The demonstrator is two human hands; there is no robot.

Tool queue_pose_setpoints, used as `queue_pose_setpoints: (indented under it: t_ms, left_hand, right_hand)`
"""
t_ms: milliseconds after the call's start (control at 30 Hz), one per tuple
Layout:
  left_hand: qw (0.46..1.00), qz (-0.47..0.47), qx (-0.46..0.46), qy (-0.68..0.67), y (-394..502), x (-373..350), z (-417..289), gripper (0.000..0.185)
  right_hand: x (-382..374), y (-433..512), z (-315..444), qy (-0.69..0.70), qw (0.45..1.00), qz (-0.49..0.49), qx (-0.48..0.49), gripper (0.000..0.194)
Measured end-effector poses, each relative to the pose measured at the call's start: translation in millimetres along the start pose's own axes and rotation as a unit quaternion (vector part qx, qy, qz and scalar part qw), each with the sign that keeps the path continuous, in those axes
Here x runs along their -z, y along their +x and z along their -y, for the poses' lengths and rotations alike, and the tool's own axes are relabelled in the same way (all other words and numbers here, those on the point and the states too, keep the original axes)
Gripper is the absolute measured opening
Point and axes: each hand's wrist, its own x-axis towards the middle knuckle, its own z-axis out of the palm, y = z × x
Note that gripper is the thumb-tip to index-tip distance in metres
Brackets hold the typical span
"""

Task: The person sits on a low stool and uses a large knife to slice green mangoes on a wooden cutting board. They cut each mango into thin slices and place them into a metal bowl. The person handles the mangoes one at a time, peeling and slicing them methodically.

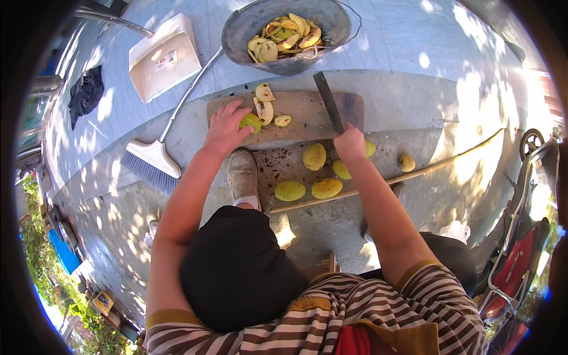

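My left hand [227,126] steadies a yellow-green fruit [251,123] against the wooden board [310,111], its thumb and fingers around part of it. Beside that fruit are pale cut pieces [265,110] with brown patches, and a small slice [282,120]. In my right hand [350,143] is the handle of a broad-bladed knife [329,102]. Its dark blade points away from me above the right part of the board; my fist hides the handle. Several whole yellowish fruits, including one [314,156] near the board, lie on the ground, some partly behind my right forearm.
Beyond the board stands a metal bucket [235,40] holding cut fruit. A broom [153,162], a dustpan [164,82] and a black plastic bag [86,94] lie to the left. A long stick [426,170] crosses the ground at right, near a wheeled frame [510,266].
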Motion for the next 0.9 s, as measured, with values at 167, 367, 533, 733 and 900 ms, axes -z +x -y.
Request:
queue_pose_setpoints:
  t_ms: [167,367,533,733,900]
  left_hand:
    - [0.982,0.02,-0.119,0.145,41,11,-33,0.055]
    - [0.941,0.138,-0.194,0.24,78,2,-35,0.047]
    - [0.953,0.143,-0.16,0.215,80,6,-29,0.034]
    - [0.958,0.102,-0.191,0.189,75,21,-23,0.022]
    - [0.983,0.008,-0.172,0.061,52,49,-56,0.018]
  right_hand:
    - [-1,0,1,0.001,1.0,0.007,-0.021,0.027]
    - [-3,0,1,0.008,1.0,0.003,-0.024,0.029]
    - [-1,2,2,-0.001,1.0,0.009,-0.024,0.031]
    - [0,5,-4,0.013,1.0,0.003,-0.01,0.028]
    - [-2,3,0,0.002,1.0,0.016,-0.009,0.027]
